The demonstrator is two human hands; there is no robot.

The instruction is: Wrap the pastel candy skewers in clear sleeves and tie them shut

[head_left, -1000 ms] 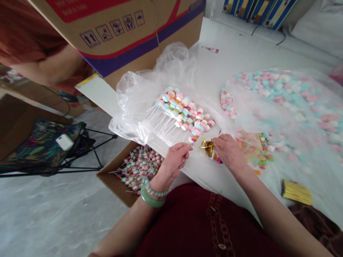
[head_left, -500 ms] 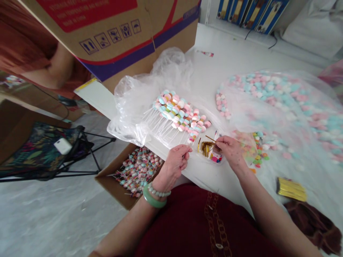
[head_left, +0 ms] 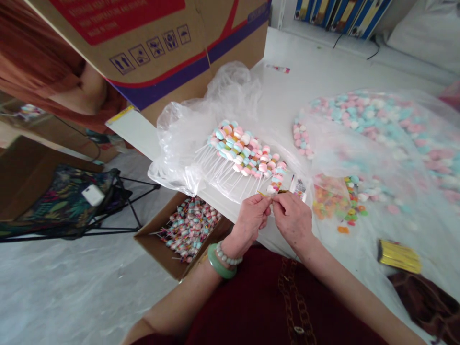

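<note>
My left hand (head_left: 251, 216) is closed around the lower end of a wrapped marshmallow skewer (head_left: 275, 183), whose pink, blue and white pieces stick up past my fingers. My right hand (head_left: 294, 219) pinches a thin gold twist tie (head_left: 263, 194) against the wrapper's neck, fingertips touching those of my left. The tie's one end pokes out by the left fingers; the rest is hidden. Just beyond lies a row of marshmallow skewers (head_left: 237, 146) on clear plastic, white sticks toward me. A small tray of gold ties is mostly covered by my hands.
Loose marshmallows (head_left: 370, 112) under clear film and gummy candies (head_left: 330, 199) lie to the right, near a gold packet (head_left: 399, 255) and brown cloth (head_left: 427, 302). A large carton (head_left: 158, 52) stands behind. Below the table edge, an open box (head_left: 158, 254) holds finished-looking skewers. Another person's arm (head_left: 86, 93) is at left.
My right hand has moved left with the gold twist tie from above the tray to meet my left hand. The tie is now at the skewer's wrapper neck.
</note>
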